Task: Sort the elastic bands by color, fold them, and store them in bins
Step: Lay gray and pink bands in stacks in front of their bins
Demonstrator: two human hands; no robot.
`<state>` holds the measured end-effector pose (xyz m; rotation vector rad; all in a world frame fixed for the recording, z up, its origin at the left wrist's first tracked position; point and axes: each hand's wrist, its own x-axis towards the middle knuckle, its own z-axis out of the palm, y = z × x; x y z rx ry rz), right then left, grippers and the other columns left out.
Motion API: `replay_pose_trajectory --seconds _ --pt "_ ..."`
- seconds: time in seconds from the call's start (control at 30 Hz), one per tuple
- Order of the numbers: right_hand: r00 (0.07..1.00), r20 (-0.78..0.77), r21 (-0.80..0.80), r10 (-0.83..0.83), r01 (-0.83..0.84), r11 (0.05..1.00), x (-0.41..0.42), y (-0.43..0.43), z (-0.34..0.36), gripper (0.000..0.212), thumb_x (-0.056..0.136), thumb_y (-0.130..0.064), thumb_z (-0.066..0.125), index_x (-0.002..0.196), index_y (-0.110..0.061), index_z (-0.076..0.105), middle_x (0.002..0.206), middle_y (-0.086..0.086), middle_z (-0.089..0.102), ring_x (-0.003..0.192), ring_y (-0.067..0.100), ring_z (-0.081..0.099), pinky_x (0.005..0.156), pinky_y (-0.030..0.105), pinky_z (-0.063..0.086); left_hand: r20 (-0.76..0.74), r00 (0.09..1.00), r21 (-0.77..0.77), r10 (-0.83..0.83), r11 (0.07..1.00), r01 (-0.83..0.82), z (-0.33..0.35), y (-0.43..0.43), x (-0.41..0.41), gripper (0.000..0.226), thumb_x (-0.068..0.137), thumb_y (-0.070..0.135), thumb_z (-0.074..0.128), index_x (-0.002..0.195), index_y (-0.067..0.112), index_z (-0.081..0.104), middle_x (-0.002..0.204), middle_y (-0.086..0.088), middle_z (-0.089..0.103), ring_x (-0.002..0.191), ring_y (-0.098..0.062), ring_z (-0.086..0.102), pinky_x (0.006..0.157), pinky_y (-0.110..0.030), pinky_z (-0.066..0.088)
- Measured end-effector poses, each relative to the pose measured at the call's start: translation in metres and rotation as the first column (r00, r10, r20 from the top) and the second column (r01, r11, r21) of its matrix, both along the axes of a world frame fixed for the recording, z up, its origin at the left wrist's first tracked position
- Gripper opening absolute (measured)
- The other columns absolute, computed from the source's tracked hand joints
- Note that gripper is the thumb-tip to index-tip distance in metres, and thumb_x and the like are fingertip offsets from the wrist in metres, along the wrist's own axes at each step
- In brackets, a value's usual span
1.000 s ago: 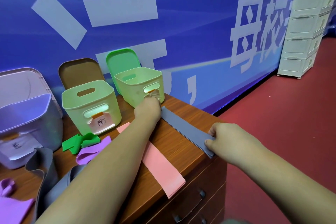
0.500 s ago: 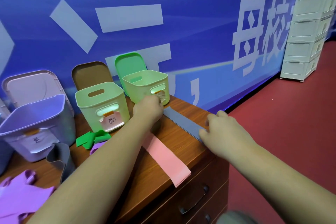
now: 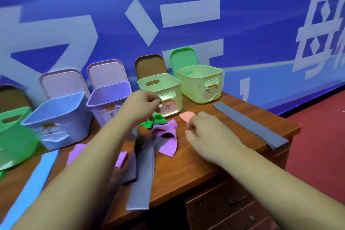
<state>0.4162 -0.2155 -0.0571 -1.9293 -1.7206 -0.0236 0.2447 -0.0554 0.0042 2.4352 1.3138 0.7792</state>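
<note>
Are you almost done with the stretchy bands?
Not nearly. The far grey band lies flat by the desk edge. The right hand is over the pink band. The green band, purple band, near grey band and blue band lie loose outside the bins.

counter (image 3: 196, 164): reddish wood grain, light sheen | pale green bin (image 3: 197, 87), 1 o'clock: smooth plastic, faintly translucent | its label (image 3: 211, 94): crumpled paper | grey band (image 3: 250, 126), 2 o'clock: smooth, matt, rubbery | purple band (image 3: 168, 145), centre: same matt finish | floor (image 3: 317, 145), 3 o'clock: matt red
</note>
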Motion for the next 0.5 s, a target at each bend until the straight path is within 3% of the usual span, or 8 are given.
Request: replay_pose_trajectory --seconds 0.17,0.3,0.4,0.5 --pt "0.992 0.017 0.057 0.126 -0.127 0.990 -0.049 0.035 -0.006 0.018 0.096 -0.035 0.055 0.100 -0.027 0.071 0.100 -0.003 0.059 0.103 0.023 0.058 0.088 0.042 0.052 0.124 0.983 -0.048 0.136 0.990 -0.131 -0.007 0.010 -0.077 0.021 0.097 0.019 0.060 0.091 0.021 0.080 0.078 0.008 0.078 0.060 -0.014 0.071 0.065 -0.031 0.061" --pt "0.976 -0.012 0.085 0.216 -0.214 0.973 -0.077 0.058 -0.011 0.016 0.097 -0.034 0.053 0.097 -0.028 0.068 0.101 -0.005 0.059 0.100 0.019 0.057 0.083 0.038 0.049 0.006 0.986 -0.018 0.165 0.986 -0.165 -0.037 0.015 -0.101 0.030 0.090 0.012 0.059 0.107 0.027 0.079 0.098 0.006 0.076 0.073 -0.008 0.065 0.068 -0.026 0.052" --pt "0.961 -0.012 0.082 0.277 -0.275 0.958 -0.084 0.068 -0.031 0.013 0.099 -0.034 0.054 0.102 -0.029 0.067 0.102 -0.009 0.057 0.102 0.016 0.052 0.088 0.037 0.048 -0.024 0.996 -0.040 0.084 0.996 -0.085 -0.057 0.009 -0.111 0.049 0.083 0.002 0.054 0.108 0.038 0.075 0.097 0.006 0.067 0.080 -0.009 0.063 0.079 -0.033 0.056" --pt "0.956 -0.034 0.030 0.292 -0.291 0.956 -0.082 0.073 -0.049 0.010 0.097 -0.032 0.057 0.100 -0.030 0.066 0.101 -0.010 0.056 0.103 0.015 0.052 0.089 0.037 0.047 -0.058 0.985 -0.071 -0.160 0.985 0.156 -0.062 -0.001 -0.121 0.053 0.080 -0.001 0.064 0.109 0.043 0.071 0.108 0.003 0.060 0.091 -0.009 0.060 0.086 -0.027 0.052"
